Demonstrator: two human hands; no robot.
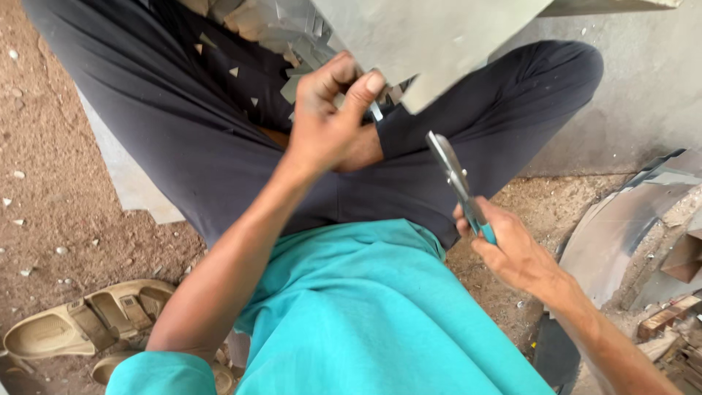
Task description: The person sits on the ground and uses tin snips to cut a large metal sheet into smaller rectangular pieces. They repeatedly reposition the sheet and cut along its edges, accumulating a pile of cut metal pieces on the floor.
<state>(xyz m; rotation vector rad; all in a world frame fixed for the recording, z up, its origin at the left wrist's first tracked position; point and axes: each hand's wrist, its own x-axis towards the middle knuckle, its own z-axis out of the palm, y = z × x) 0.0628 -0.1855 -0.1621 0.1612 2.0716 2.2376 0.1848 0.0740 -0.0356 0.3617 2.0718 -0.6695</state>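
Reddish dirt ground with scattered pebbles lies under a seated person in a teal shirt (351,314) and dark trousers (205,139), with two tan sandals (88,325) near left and one curved piece of sheet metal (621,234) at the right edge. Nearer, the right hand (512,249) wraps its fingers tight round the blue-handled snips (459,183), blades pointing up toward the one grey metal sheet (424,36). Farther off, the left hand (329,121) pinches that sheet's lower edge between thumb and fingers above the lap, where many small metal offcuts (252,69) lie on the trousers.
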